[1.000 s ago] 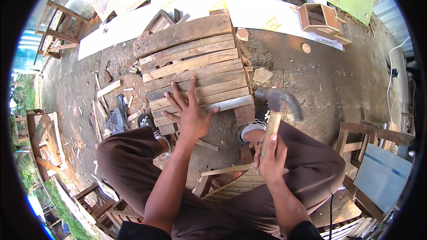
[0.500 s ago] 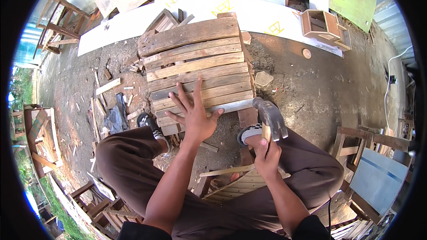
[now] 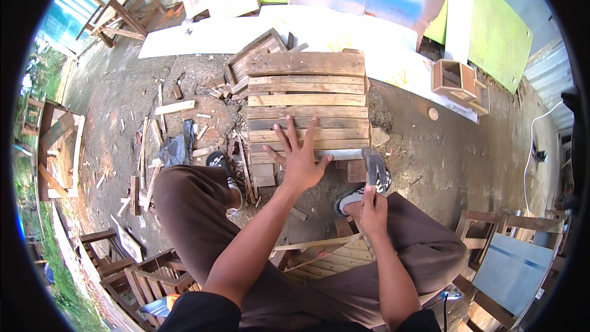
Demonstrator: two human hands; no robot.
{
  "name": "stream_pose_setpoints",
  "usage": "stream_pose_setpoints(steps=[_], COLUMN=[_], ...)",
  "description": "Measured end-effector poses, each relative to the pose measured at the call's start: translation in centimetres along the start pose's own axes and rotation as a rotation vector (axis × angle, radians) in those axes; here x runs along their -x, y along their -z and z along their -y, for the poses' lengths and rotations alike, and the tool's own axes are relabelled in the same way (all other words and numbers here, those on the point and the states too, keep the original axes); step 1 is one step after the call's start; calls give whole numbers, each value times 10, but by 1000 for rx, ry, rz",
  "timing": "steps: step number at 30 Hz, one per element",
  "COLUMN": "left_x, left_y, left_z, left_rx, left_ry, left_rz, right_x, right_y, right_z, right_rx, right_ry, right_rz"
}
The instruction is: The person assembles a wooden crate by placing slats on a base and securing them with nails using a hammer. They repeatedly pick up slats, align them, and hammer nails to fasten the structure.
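Note:
In front of me sits a platform of worn wooden slats (image 3: pixel 307 99), laid side by side with narrow gaps. My left hand (image 3: pixel 300 165) rests on its near slats, fingers spread, thumb by a pale grey strip (image 3: pixel 345 154) along the near edge. My right hand (image 3: pixel 373 214) is closed round the handle of a claw hammer, thumb along it. The dark hammer head (image 3: pixel 377 170) is at the near right corner of the platform; whether it touches the strip I cannot tell. No nail can be made out.
Wood scraps and a grey plastic bag (image 3: pixel 174 149) litter the ground at left. A slatted wooden piece (image 3: pixel 338 257) lies between my legs. Beyond the platform are white boards (image 3: pixel 203 38) and a small wooden box (image 3: pixel 453 77). Wooden frames stand at both sides, one with a blue-grey panel (image 3: pixel 513 258).
The whole view has shifted, so the scene sits further right and lower. The hammer has turned, its head now more upright at the platform's corner. My left hand stays spread on the slats.

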State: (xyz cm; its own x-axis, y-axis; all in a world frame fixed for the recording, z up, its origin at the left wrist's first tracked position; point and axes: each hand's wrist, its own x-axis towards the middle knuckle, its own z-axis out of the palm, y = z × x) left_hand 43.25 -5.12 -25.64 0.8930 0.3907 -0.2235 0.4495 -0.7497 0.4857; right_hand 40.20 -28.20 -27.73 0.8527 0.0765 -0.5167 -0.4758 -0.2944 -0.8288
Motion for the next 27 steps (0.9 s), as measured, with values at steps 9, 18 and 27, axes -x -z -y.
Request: stream_pose_setpoints(steps=[9, 18, 27], left_x=[6, 55, 138], left_y=[7, 73, 178], left_z=[36, 27, 76], left_rx=[374, 744, 865], left_ry=[-193, -315, -289], left_rz=[-57, -506, -890], right_x=[8, 51, 101], right_y=[-11, -55, -135], right_z=[30, 89, 145], right_rx=[-128, -430, -447], right_ry=[25, 117, 299], right_rz=[-85, 35, 717])
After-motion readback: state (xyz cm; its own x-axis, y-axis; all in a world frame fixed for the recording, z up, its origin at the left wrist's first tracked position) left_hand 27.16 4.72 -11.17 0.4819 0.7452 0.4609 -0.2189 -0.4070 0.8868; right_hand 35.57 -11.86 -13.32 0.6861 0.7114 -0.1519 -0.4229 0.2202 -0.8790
